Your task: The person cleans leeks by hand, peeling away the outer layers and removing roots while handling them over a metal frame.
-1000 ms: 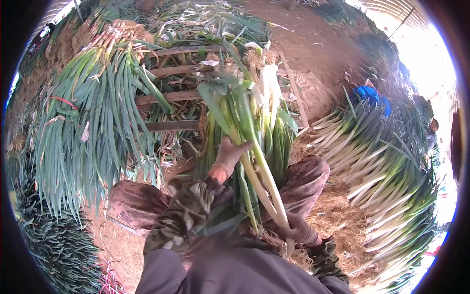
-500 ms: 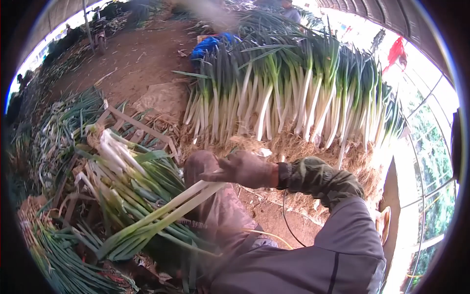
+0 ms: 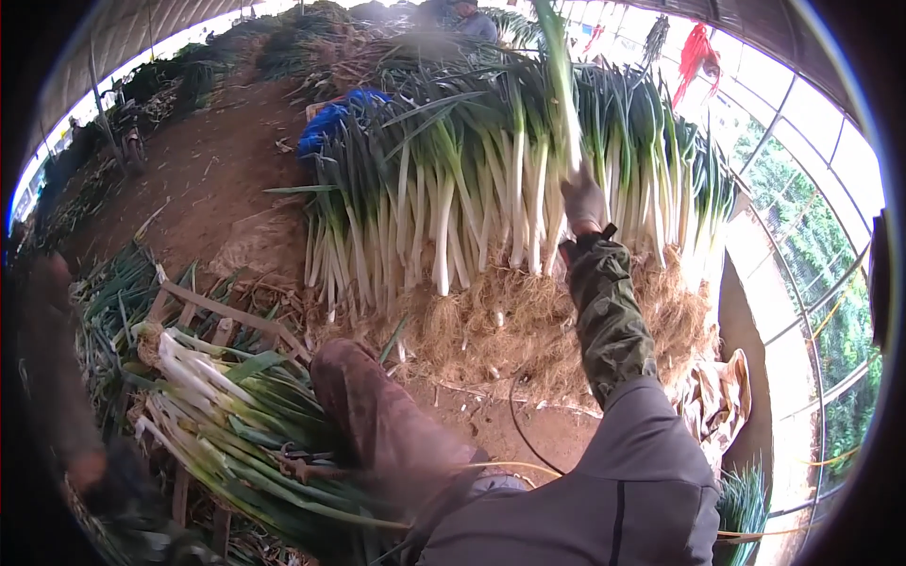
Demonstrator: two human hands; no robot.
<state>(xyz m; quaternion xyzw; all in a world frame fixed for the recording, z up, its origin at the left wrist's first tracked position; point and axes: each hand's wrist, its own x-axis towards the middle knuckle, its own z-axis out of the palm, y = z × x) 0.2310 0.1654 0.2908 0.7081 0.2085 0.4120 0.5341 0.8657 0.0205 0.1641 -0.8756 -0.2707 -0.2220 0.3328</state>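
Observation:
My right hand (image 3: 583, 200), in a brown glove, is closed around the white lower stem of a leek (image 3: 568, 118). That leek stands upright, its green top rising past the upper edge of the picture, in front of a wide row of standing leeks (image 3: 444, 208). My left hand (image 3: 58, 349), gloved too, is at the far left rim, blurred and stretched; its fingers cannot be made out. Near it lies a heap of leeks (image 3: 226, 415), white ends toward the upper left, over a wooden frame (image 3: 231, 319).
Tangled roots (image 3: 500, 321) spread at the foot of the row. My bent knee (image 3: 354, 377) is between heap and row. A thin dark cable (image 3: 517, 415) runs over the ground. Blue plastic (image 3: 330, 121) lies behind the row's left end; another person (image 3: 477, 26) is far back.
My right hand has swung up and forward from beside my knee to the standing row, turning the leek upright. My left hand has come into view at the left. The view has shifted right.

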